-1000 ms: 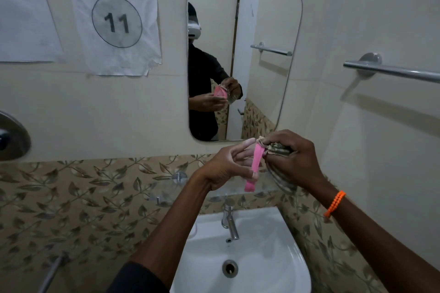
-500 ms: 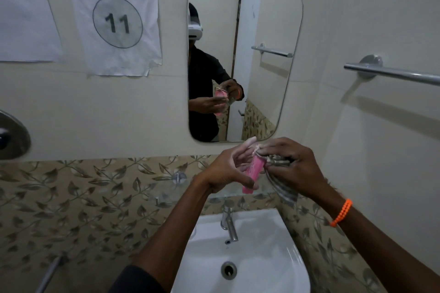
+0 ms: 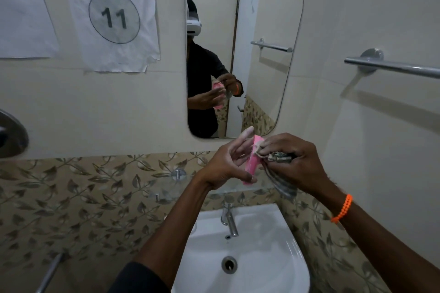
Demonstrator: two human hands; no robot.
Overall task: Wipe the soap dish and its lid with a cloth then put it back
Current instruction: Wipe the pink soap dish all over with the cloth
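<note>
Pink soap dish (image 3: pixel 252 162) half-hidden between hands (image 3: pixel 257 164)

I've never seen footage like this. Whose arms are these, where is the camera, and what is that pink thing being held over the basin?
There is no robot here: these are a person's two bare hands, filmed by a camera worn on their head, looking forward and down. The mirror on the wall reflects the person and the white headset. The left hand holds a pink soap dish part on edge; whether it is the dish or its lid, I cannot tell. The right hand presses a bunched striped cloth against it, wiping. Below are a white washbasin and its tap. Nothing lies in the basin.
</note>
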